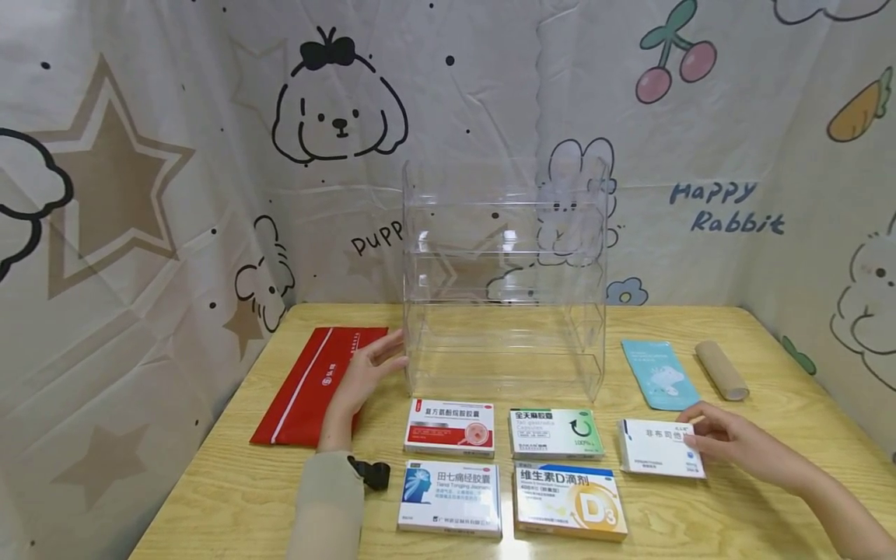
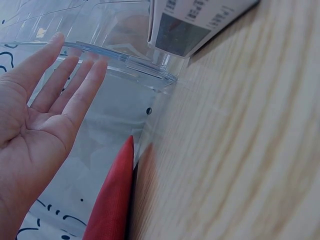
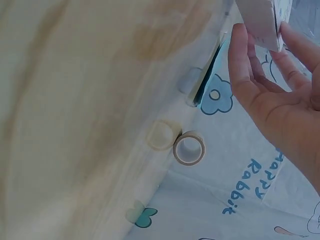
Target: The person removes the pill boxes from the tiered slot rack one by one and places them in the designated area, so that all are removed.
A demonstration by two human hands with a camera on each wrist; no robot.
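Note:
A clear acrylic tiered rack (image 1: 504,365) stands upright mid-table. My left hand (image 1: 365,369) is at its left side, fingers extended; the left wrist view shows the palm turned up and fingertips right at the rack's edge. On the right, my right hand (image 1: 735,443) pinches a white medicine box (image 1: 654,447) by its right end, thumb on the front and fingers behind. The right wrist view shows the same box (image 3: 260,22) between thumb and fingers, its lower edge tilted.
Before the rack lie a red-and-white medicine box (image 1: 449,428), a green-and-white one (image 1: 556,437), a blue-and-white one (image 1: 449,502) and a vitamin D box (image 1: 568,502). A red pouch (image 1: 308,389) lies left; a light-blue packet (image 1: 658,375) and a cardboard tube (image 1: 719,369) lie right. Printed curtains surround the table.

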